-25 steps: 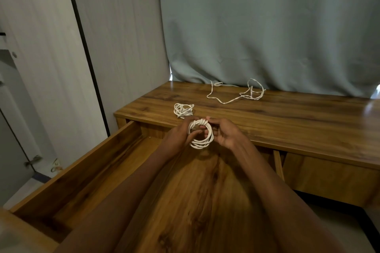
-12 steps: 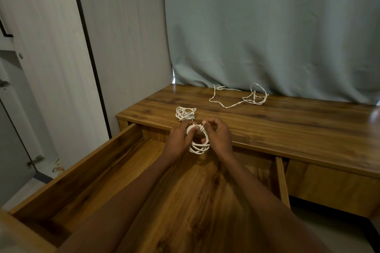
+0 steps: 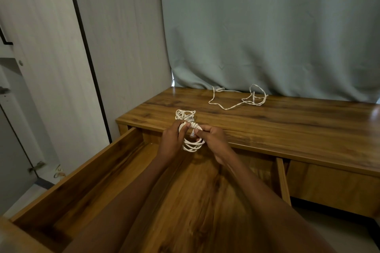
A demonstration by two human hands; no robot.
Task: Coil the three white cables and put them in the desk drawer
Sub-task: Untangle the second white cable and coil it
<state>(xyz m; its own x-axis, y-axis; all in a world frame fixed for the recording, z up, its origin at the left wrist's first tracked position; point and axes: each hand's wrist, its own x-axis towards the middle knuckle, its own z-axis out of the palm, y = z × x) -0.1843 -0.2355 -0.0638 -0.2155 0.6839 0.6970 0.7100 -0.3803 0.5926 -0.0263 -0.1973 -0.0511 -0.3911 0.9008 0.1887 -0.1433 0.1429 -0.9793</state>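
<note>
Head view is showing a grey-green curtain (image 3: 267,31) hanging across the upper right of the frame, a wooden desk (image 3: 287,129) running beneath it, and its open drawer (image 3: 86,174) filling the lower left and centre. Over the drawer at mid-frame, the left hand (image 3: 171,141) and right hand (image 3: 212,139) are both pinching a coiled white cable (image 3: 192,145), close together on either side of it. Just above them a second coiled cable (image 3: 185,114) is lying near the desk's front edge, while a loose white cable (image 3: 239,98) is sprawling at the back by the curtain.

Glossy wood-grain desk (image 3: 287,125), matt cloth curtain (image 3: 267,26).
</note>
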